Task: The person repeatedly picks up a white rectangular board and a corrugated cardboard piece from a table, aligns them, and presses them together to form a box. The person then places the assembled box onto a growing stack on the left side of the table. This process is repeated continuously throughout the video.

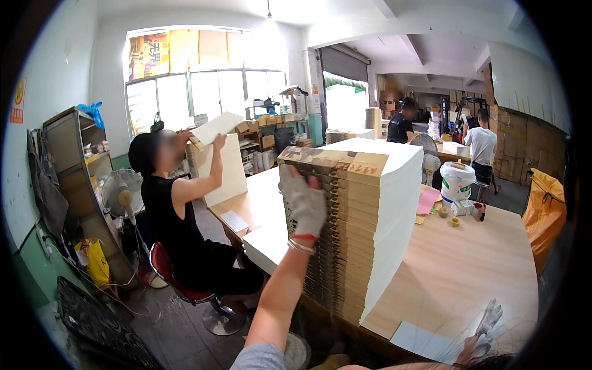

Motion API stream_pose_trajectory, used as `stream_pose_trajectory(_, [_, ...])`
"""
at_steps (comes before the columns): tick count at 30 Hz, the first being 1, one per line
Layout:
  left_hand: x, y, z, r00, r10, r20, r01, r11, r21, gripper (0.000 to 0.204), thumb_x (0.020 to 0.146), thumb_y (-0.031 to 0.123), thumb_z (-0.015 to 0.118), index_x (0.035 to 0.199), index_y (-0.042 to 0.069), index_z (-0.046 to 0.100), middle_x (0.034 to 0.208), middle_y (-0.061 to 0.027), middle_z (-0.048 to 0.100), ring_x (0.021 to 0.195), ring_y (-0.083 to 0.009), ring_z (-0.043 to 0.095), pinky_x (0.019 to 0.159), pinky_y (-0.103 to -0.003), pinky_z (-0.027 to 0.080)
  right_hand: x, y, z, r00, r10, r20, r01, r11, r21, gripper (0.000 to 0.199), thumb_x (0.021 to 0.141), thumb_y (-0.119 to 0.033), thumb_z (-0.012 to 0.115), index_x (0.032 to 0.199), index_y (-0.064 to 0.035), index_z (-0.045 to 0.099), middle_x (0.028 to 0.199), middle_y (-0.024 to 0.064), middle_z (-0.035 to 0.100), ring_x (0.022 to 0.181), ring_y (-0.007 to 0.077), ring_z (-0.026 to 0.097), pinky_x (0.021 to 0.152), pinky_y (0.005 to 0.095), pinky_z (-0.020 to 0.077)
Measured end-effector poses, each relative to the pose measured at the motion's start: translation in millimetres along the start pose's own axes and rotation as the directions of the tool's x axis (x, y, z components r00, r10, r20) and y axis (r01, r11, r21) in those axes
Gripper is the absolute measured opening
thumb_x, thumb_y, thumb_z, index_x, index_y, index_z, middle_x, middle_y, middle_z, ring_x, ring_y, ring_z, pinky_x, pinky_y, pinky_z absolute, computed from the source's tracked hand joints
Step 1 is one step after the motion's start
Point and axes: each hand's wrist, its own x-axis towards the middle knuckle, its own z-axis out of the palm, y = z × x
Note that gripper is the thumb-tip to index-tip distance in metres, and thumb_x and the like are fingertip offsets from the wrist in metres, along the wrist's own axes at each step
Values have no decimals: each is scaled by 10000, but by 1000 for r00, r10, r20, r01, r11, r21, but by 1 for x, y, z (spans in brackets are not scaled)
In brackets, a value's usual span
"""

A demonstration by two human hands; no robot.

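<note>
My left hand, in a pale work glove with bare fingertips, lies against the near left side of a tall stack of boards. Its fingers stretch up near the stack's top edge. The stack has tan printed edges and large white sheets reaching out to the right. At the lower right, my right hand, also gloved, is low over the table with fingers extended and apart. A pale flat sheet lies on the table beside it. Nothing shows in either hand.
Across the table, a seated person lifts a white board by another stack. A white bucket, tape rolls and pink paper sit at the far right. Two people work farther back; an orange sack stands right.
</note>
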Motion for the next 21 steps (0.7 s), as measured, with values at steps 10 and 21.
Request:
stream_pose_trajectory(10, [-147, 75, -50, 615, 783, 90, -562, 515, -647, 757, 888, 482, 505, 1372, -75, 337, 1456, -323, 255, 1355, -502, 245, 1128, -551, 172, -3, -9, -7, 1000, -4, 16, 4, 1000, 5, 389, 795, 65, 382, 1098, 12, 621, 929, 46, 624, 810, 127, 557, 723, 239, 464])
stream_pose_trajectory(21, [-106, -94, 21, 939, -343, 9, 324, 877, -354, 495, 983, 110, 312, 1450, -33, 228, 1456, -150, 287, 1355, -211, 268, 1131, -324, 201, 4, -3, -32, 997, -71, 18, 71, 997, 3, 385, 794, 65, 384, 1092, 13, 623, 922, 45, 623, 807, 128, 556, 723, 241, 464])
